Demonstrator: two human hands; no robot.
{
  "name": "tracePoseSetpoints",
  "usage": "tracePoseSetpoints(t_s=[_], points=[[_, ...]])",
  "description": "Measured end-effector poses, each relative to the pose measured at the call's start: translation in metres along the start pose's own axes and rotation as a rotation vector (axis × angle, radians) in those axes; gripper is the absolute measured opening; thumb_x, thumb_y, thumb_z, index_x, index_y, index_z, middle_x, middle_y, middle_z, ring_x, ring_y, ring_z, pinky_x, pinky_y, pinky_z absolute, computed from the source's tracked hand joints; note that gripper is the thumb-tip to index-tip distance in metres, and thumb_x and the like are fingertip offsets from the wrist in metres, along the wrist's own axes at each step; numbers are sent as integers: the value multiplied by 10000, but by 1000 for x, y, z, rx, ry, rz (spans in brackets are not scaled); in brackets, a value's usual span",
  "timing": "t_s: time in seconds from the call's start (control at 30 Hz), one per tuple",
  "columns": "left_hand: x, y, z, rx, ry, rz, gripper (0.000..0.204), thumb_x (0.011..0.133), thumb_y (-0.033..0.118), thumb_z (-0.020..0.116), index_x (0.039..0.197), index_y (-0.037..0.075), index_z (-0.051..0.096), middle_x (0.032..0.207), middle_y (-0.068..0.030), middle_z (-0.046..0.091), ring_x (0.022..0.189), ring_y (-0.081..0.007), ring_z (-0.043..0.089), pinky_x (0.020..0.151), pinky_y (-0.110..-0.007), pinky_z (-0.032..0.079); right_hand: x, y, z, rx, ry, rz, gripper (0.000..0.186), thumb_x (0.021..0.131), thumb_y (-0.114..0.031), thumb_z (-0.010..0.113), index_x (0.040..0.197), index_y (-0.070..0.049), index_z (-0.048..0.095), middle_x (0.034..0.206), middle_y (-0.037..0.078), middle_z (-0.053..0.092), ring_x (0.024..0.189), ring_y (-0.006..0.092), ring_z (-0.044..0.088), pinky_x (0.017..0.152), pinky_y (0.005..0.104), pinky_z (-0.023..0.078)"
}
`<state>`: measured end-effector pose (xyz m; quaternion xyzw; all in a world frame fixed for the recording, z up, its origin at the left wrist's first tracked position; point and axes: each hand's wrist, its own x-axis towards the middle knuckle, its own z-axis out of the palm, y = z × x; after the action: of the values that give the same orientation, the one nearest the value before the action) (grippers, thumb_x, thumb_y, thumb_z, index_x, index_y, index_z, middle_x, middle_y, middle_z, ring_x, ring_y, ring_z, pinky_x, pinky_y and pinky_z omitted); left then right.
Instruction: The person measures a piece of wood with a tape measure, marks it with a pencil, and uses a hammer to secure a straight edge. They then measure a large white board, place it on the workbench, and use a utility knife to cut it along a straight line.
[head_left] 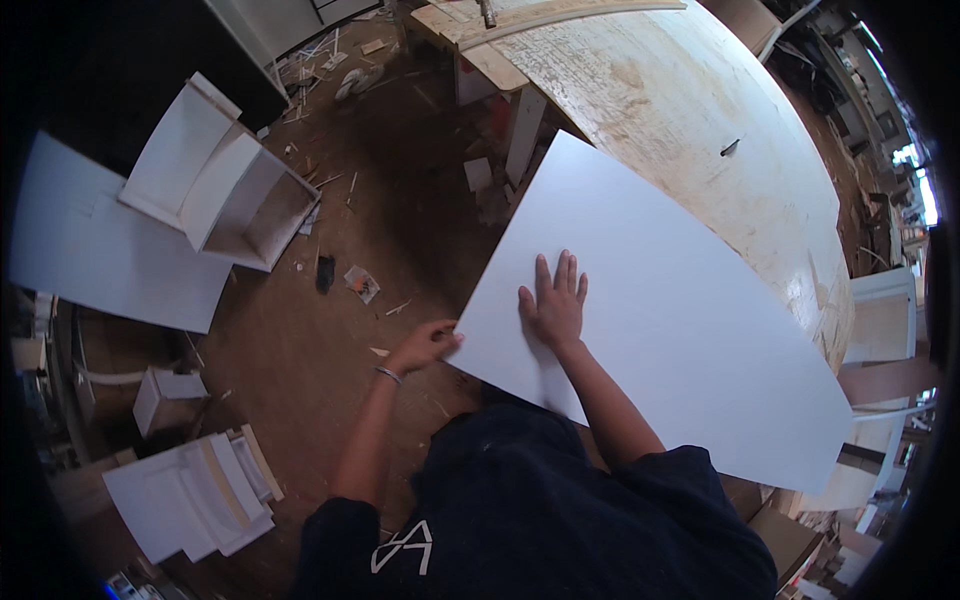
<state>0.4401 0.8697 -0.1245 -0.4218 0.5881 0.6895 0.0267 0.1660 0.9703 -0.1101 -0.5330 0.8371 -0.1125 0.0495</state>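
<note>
A large white board [680, 350] lies at an angle on the near part of a worn wooden worktable [680, 80], jutting past its left side. My right hand [555, 300] rests on the board's top with fingers stretched out. My left hand [430, 345] is at the board's left edge, its fingers curled round that edge, with a bracelet on the wrist. A small dark object [729, 147] sits on the tabletop beyond the board.
At the left, white box units [205, 165] rest on a large white panel [85, 240]. Stacked white pieces [175, 500] lie lower left. Scraps litter the brown floor [260, 350]. More panels [880, 310] stand at the right, beside the table.
</note>
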Motion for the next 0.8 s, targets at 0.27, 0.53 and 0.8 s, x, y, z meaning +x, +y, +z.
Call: tracePoseSetpoints(t_s=[0.27,0.53,0.8], points=[[57,40,17,262,-291,313,830,976,354,668,1532,-63,214,1414,-302,537,1337,-394,529,1120,-425,417,146,-20,19,-19,126,170,795,972,-533,545,1583,-74,326,1649,273,210,1554,395,157,1250,527,114],[78,123,-125,-345,-1017,-521,712,1051,406,548,1569,-5,285,1385,-225,589,1304,-263,570,1113,-345,440,188,-52,11,67,141,221,382,848,-264,700,1161,-44,705,1646,272,221,1539,453,169,1240,572,160],[291,275,-344,-138,-36,268,281,1031,143,596,1280,13,574,1022,-127,721,854,-200,719,752,-325,588,158,-164,75,468,-18,64,124,888,-173,677,952,-78,724,1018,183,715,917,354,684,810,462,527]])
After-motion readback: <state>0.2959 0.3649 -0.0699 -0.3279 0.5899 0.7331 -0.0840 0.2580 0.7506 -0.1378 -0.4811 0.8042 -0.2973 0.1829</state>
